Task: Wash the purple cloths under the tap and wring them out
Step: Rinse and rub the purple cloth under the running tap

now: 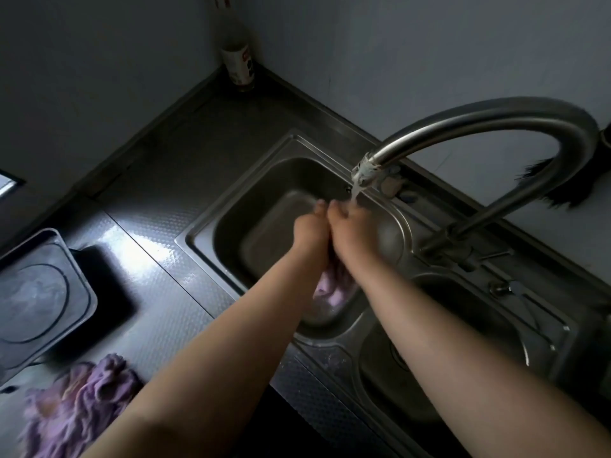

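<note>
I look down on a steel sink (198,233) set into a dark bench (158,200). Both of my hands are pressed together over the basin, at about the centre of the view, right under the tap (469,133) that arches in from 3 o'clock. A thin stream of water (355,193) falls onto my fingertips. The left hand (310,231) and the right hand (347,229) are both closed around one purple cloth (334,289), whose loose end hangs out below my wrists, toward 6 o'clock from the hands. The hands look slightly blurred.

A second purple cloth (76,401) lies crumpled on the bench at 8 o'clock, well apart from the sink. It looks shaggy and rumpled.

A dark tray (43,292) sits at 9 o'clock, and a bottle (238,61) stands in the far corner at 12 o'clock. A second basin (463,342) lies at 4 o'clock.

I judge the cloth to be soft, limp and heavy with water, likely slippery while soaked. To wring it, I would bunch it lengthwise and grip each end in a fist, twisting in opposite directions over the basin. The hanging end could slip free if left ungathered.
</note>
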`<state>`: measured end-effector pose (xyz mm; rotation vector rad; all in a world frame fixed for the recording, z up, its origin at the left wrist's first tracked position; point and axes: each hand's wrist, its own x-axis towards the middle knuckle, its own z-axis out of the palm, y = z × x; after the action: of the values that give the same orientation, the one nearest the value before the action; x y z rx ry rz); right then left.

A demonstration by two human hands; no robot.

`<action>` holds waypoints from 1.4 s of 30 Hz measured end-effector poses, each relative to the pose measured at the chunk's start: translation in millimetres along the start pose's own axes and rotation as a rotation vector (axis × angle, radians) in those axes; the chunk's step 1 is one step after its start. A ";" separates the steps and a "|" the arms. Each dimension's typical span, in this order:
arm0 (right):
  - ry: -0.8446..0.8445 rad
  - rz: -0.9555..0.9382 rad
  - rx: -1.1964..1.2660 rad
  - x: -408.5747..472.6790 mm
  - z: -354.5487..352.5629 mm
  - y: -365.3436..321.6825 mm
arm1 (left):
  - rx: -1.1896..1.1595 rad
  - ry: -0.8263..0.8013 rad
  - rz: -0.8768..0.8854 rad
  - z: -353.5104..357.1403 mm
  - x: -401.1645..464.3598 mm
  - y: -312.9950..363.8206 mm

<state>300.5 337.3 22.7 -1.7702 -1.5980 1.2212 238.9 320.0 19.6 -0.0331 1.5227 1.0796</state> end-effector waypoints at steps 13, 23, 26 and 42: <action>0.021 0.120 0.099 25.2 -8.3 2.0 | 0.201 0.017 0.080 14.4 -11.0 -1.5; -0.001 0.148 0.136 25.7 -3.8 11.7 | 0.300 0.041 0.088 10.8 -8.7 -1.0; -0.062 0.122 0.078 7.7 11.2 14.8 | 0.145 0.042 0.024 2.7 3.4 9.2; -0.068 0.039 0.002 1.6 -0.8 11.6 | 0.058 -0.018 -0.165 -4.4 -9.8 7.9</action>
<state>307.4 336.4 13.2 -1.7836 -1.6058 1.3135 233.9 316.5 31.4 -0.1071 1.5073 0.9014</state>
